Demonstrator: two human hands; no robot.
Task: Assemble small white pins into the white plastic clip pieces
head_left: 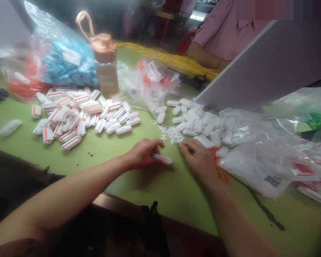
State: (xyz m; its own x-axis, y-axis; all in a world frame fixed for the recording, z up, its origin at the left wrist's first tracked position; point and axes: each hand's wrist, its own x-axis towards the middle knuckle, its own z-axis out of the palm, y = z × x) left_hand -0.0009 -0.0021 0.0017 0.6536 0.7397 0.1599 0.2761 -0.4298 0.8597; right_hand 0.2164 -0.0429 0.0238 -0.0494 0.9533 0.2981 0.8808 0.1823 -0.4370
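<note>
White block sits in left hand, right hand at tiny pegs.

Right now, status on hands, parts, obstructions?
Left hand: grip on white piece. Right hand: fingertips at edge of small white parts. Orange pieces and clear bag close beside right wrist.

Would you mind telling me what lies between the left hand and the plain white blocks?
In the head view, a small heap of tiny white pieces lies between the left hand and the white blocks, on the green tabletop.
</note>
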